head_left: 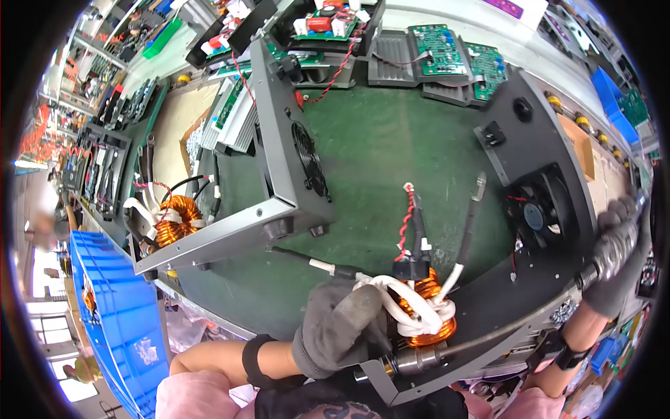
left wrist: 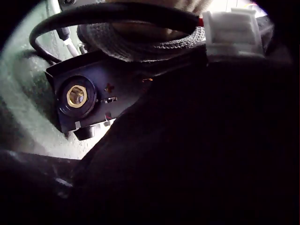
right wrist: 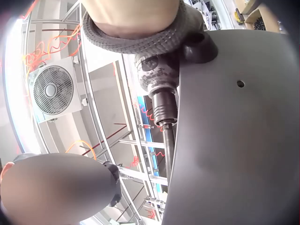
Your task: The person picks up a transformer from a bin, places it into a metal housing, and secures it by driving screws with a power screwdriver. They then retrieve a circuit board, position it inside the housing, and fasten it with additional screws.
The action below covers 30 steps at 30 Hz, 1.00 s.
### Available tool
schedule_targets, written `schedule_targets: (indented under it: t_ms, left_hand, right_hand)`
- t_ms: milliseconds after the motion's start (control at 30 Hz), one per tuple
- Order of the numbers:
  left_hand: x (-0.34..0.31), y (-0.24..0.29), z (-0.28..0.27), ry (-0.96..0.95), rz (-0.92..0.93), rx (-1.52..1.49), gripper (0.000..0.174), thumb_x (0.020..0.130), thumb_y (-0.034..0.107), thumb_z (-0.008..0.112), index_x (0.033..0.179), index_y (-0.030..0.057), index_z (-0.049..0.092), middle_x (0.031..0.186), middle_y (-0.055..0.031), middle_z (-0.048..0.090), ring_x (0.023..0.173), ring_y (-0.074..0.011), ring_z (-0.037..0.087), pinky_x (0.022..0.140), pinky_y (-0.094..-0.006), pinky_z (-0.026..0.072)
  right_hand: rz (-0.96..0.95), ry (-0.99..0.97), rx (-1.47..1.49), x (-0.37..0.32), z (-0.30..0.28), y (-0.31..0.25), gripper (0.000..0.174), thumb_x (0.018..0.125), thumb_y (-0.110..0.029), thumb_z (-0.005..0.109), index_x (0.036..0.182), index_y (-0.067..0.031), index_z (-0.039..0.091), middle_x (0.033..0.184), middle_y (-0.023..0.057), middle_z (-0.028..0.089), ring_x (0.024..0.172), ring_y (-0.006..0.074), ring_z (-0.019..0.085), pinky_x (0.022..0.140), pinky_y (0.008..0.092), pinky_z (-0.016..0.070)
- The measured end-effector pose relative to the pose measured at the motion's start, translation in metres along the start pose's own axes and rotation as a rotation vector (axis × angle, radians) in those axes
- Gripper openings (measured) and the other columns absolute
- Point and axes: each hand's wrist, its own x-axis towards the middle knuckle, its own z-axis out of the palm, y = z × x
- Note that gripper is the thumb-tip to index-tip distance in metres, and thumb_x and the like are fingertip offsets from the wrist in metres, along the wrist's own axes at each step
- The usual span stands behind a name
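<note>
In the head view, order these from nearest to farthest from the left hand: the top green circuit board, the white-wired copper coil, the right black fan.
1. The copper coil, just right of the left hand.
2. The black fan, in the right panel.
3. The green circuit board, far back at the top.
</note>
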Motion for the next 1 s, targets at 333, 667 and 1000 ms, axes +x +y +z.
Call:
schedule_targets:
  t_ms: [333,667,1000]
  left_hand:
    - [0.014,0.01,-0.004,-0.039,-0.167,-0.167,0.05,0.095,0.028,0.048,0.058,-0.0013,0.065,0.064,-0.0139,0.066,0.068,-0.0248,0.065,0.075,-0.0341,0.0521]
    - [0.018,0.017,-0.005,-0.044,-0.403,-0.493,0.044,0.093,0.029,0.053,0.065,-0.0028,0.063,0.071,-0.0126,0.065,0.072,-0.0215,0.063,0.072,-0.0336,0.052]
    - [0.021,0.015,0.0,0.032,-0.343,-0.444,0.034,0.093,0.025,0.058,0.078,-0.0042,0.068,0.062,-0.0038,0.058,0.056,-0.0072,0.052,0.049,-0.0245,0.0399]
  right_hand:
    - [-0.101,0.005,0.147,-0.044,-0.004,-0.009,0.016,0.1,-0.017,0.044,0.098,-0.0021,0.04,0.085,0.0046,0.035,0.077,0.015,0.036,0.076,0.03,0.0362]
    - [-0.037,-0.136,0.051,-0.044,0.022,0.003,0.026,0.102,-0.022,0.043,0.108,0.0024,0.044,0.095,0.0087,0.045,0.087,0.0193,0.044,0.085,0.032,0.042]
    - [-0.398,0.086,0.122,-0.062,0.038,-0.009,0.003,0.093,-0.001,0.042,0.094,-0.0027,0.045,0.087,0.0042,0.037,0.08,0.0154,0.037,0.077,0.0298,0.0341]
